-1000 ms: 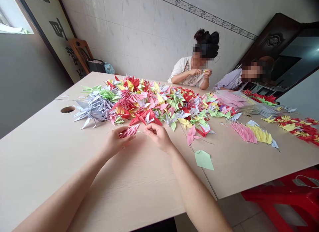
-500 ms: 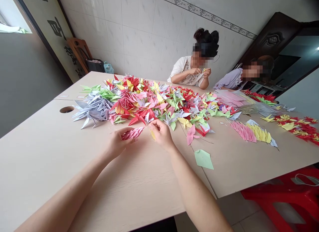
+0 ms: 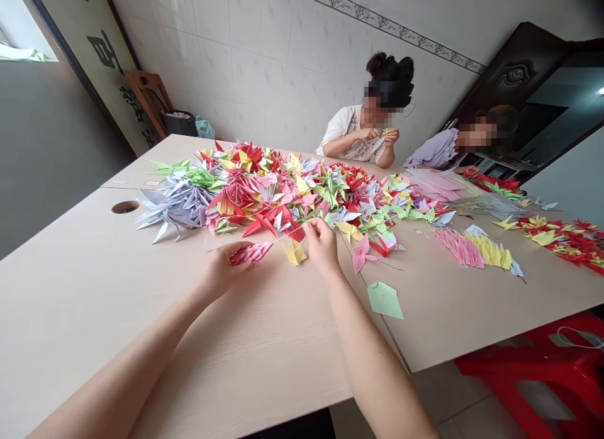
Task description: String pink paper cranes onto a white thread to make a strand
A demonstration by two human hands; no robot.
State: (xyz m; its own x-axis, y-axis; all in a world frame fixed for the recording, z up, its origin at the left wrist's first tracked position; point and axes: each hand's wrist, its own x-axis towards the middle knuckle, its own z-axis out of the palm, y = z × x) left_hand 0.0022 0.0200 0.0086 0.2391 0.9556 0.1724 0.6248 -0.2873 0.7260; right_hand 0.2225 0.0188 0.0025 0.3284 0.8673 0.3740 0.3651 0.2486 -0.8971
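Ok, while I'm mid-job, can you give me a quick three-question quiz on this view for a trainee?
1. What does the left hand hold?
A: a pair of scissors
B: pink folded paper
C: a red plastic stool

2. True or false: the pale green sheet lies on the table to the right of the right hand.

3. Fill in the missing word: a thin ___ stretches from the pink folded paper to the right hand.

Key:
1. B
2. True
3. String
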